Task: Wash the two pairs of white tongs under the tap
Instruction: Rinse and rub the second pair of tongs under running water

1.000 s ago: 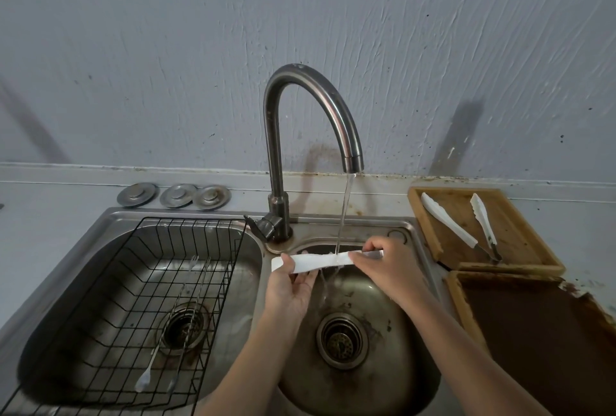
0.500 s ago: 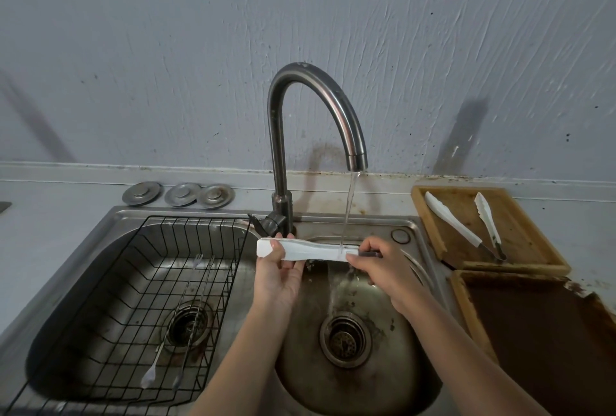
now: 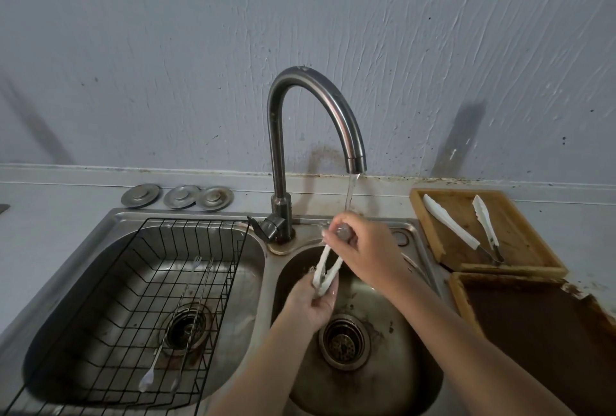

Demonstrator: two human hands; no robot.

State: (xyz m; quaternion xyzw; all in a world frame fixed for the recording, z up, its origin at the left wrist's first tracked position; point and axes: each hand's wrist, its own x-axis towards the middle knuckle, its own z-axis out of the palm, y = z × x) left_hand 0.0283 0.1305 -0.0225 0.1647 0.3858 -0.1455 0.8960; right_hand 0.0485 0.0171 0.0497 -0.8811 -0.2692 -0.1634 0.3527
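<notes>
You're mid-rinse on the first tongs (image 3: 328, 269), right hand (image 3: 363, 245) clamped on the hinge end under the tap (image 3: 313, 122), left hand (image 3: 315, 304) pinching the tips below it, so next grab the second tongs (image 3: 466, 227) on the tray (image 3: 520, 269) right of the tap.

Tongs' hinge end (image 3: 341, 232) hidden in right hand (image 3: 370, 247), wire rack (image 3: 140, 282) cut off at bottom edge

White tongs (image 3: 326, 270), black wire rack (image 3: 140, 282), brown wooden trays (image 3: 430, 215), grey wall (image 3: 166, 49).
</notes>
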